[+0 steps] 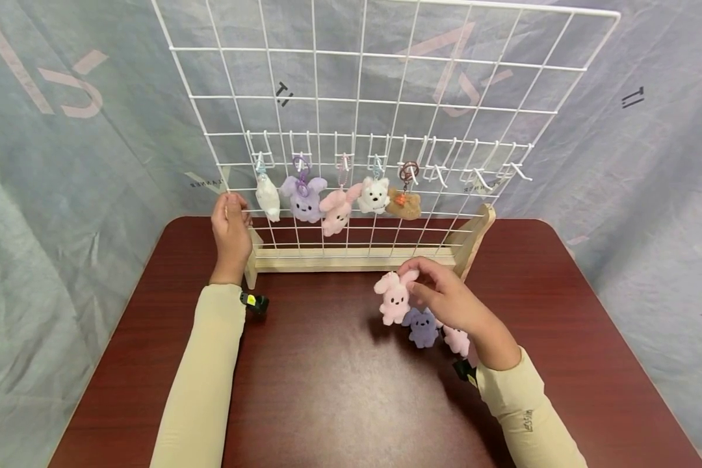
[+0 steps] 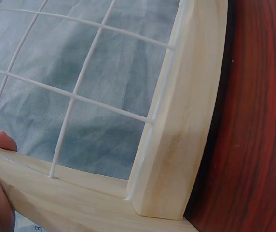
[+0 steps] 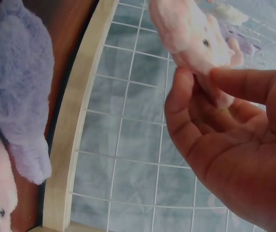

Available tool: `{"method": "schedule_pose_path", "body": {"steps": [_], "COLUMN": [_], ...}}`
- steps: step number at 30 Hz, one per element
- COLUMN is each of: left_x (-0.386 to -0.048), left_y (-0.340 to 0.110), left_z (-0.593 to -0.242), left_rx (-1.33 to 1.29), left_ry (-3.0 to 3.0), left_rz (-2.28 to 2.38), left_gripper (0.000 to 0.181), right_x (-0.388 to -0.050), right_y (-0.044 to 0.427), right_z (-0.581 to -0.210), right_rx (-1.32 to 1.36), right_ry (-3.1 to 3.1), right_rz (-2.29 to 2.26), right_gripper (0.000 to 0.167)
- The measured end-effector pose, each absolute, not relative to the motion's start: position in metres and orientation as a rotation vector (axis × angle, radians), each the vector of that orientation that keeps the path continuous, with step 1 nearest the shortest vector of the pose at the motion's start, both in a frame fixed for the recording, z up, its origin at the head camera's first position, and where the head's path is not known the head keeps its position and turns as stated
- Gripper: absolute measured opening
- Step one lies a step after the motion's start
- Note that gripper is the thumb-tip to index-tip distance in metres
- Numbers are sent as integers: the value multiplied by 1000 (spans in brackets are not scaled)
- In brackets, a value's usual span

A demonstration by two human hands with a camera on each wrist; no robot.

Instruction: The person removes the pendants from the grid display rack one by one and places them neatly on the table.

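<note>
My left hand (image 1: 232,227) grips the left wooden upright of a white wire grid rack (image 1: 359,101); the left wrist view shows fingers around that wood (image 2: 80,203). My right hand (image 1: 453,299) pinches a pink plush bunny keychain (image 1: 395,300) by an ear, just above the table. In the right wrist view, thumb and fingers meet on the bunny's ear (image 3: 200,79). Below that hand lie a purple plush keychain (image 1: 424,327) and another pink plush (image 1: 457,340), partly hidden by the wrist.
Several plush keychains hang in a row on the grid's hooks, among them a lavender bunny (image 1: 305,198), a white plush (image 1: 375,195) and a brown one (image 1: 405,204). Bare hooks (image 1: 481,179) stick out at the right. The rack's wooden base (image 1: 351,261) stands on a dark red table (image 1: 327,390).
</note>
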State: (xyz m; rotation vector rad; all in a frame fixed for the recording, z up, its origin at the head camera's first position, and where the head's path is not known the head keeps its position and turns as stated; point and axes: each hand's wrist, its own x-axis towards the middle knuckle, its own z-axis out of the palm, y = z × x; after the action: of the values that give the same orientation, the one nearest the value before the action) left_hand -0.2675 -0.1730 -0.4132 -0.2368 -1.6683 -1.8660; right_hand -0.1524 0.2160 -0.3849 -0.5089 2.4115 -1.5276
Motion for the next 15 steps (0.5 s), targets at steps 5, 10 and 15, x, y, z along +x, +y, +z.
{"method": "schedule_pose_path", "body": {"steps": [5,10,15], "left_x": [-272,-283,-286], "left_y": [-175,-181,-183], "left_z": [-418,-431,-435], "left_rx": [-232,-213,-203], "left_ry": [-1670,-1685,-1688], "left_rz": [-1868,-1847,-1848], "left_gripper": [30,31,30], "right_x": [-152,-153,-152], "right_y": [216,216,217], "right_z": [-386,-387,-388], "right_rx": [-532,-559,-573], "right_ry": [2443,2483,2533], "right_rz": [-1421,-1335,-1239], "right_gripper": [22,23,24]}}
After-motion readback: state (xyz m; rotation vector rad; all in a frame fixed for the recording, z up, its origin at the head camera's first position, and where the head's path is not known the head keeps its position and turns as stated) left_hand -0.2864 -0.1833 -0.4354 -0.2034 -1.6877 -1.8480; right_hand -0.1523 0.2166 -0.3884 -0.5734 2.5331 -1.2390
